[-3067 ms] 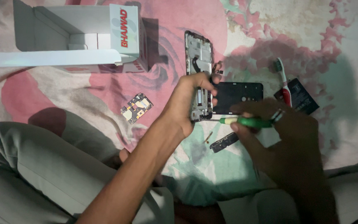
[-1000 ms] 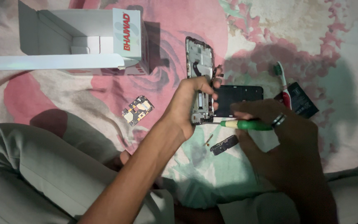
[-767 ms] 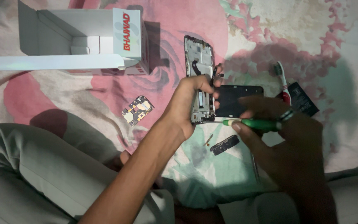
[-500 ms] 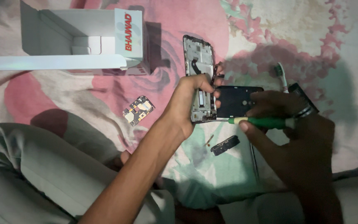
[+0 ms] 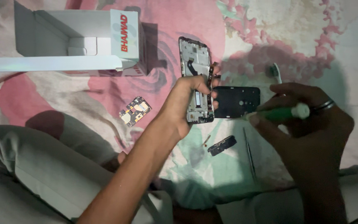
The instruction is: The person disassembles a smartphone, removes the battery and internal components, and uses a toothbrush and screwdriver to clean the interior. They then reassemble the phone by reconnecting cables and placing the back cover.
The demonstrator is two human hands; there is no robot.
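Note:
An opened phone frame [image 5: 196,66] lies lengthwise on the pink and white bedsheet [image 5: 83,95]. My left hand [image 5: 185,105] grips its lower half from the left. My right hand [image 5: 307,124] holds a green-handled screwdriver [image 5: 276,114], its tip pointing left toward the frame's lower right edge. A black back cover [image 5: 236,102] lies just right of the frame, under the screwdriver tip. A small black phone part [image 5: 222,145] rests below the frame.
A white open cardboard box [image 5: 71,41] stands at the upper left. A small circuit board [image 5: 135,111] lies left of my left wrist. Thin tweezers [image 5: 249,153] lie beside the black part. A toothbrush [image 5: 275,72] pokes out above my right hand. My knee [image 5: 34,166] fills the lower left.
My right hand with the screwdriver has drifted right and slightly down, away from the frame. My left hand keeps its grip on the frame.

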